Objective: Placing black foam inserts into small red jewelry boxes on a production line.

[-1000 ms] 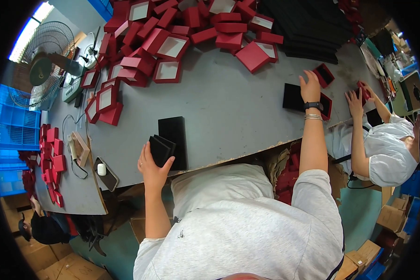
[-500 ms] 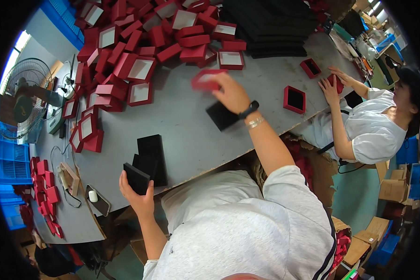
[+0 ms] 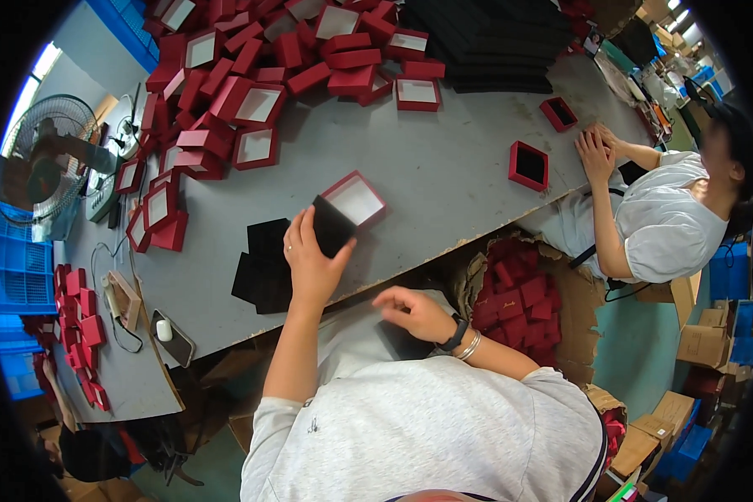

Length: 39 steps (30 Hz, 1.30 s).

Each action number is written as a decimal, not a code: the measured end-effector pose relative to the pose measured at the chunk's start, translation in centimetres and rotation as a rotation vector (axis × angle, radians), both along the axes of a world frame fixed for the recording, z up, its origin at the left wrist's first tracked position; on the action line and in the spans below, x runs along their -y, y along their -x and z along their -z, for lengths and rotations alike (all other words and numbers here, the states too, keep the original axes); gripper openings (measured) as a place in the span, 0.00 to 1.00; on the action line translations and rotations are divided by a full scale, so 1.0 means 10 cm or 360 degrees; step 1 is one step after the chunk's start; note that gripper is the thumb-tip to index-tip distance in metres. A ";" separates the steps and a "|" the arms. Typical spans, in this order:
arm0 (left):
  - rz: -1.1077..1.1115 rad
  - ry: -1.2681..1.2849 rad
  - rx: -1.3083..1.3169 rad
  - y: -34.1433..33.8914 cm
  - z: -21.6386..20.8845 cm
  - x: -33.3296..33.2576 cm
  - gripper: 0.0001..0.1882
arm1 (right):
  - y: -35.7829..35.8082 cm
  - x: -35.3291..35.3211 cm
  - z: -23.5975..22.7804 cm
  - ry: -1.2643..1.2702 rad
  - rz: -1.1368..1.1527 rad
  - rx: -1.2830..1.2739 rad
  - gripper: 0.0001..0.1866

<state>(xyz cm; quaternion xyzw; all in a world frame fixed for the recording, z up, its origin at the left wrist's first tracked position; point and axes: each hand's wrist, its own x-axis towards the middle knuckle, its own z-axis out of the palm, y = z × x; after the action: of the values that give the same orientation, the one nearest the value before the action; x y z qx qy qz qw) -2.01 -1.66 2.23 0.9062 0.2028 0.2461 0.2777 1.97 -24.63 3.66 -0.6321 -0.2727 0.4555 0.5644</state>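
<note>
Gripping side: the left hand spans one black pad, fingers along one edge and thumb on the other.
Black pad: held tilted between the left thumb and fingers, overlapping the near side of the open red box in this view — touching it or just above, I cannot tell.
Open red box: just beyond the left fingertips on the table, white inside facing up; half a second ago the right hand carried a red box through the air, likely this one.
Right hand: pulled back over the lap, to the right of the left fingers and nearer the body, fingers loosely bent, no red box in them now. Beneath it shows a dark flat piece — held or merely lying there, I cannot tell.
Loose black pads: left of the left fingers, which have shifted rightward away from them.
Upshot: pad and box, well apart earlier, now meet at the left fingers; I judge the box set down and the pad not yet seated inside.
</note>
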 end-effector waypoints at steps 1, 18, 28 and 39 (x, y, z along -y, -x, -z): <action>-0.0016 0.0001 -0.0005 -0.05 -0.01 -0.03 0.48 | -0.03 0.08 0.08 -0.0073 -0.0167 -0.0113 0.19; -0.0297 0.1387 0.0717 -0.37 0.26 0.05 0.36 | -1.71 -0.98 0.23 -0.0186 0.0498 0.0541 0.22; -0.0307 0.1410 0.0804 -0.38 0.62 0.04 0.33 | -1.40 -1.06 0.15 -0.0040 0.0413 0.1169 0.18; -0.0290 0.1433 0.0837 -0.74 0.51 -0.08 0.31 | -1.46 -1.00 0.14 0.0085 0.0209 0.1317 0.16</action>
<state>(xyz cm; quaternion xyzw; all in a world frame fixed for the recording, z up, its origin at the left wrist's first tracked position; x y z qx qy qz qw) 5.38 -0.91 -2.85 0.5836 0.2900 0.3768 0.6583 16.53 -14.67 2.23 -0.7923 -0.4237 0.1330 0.4185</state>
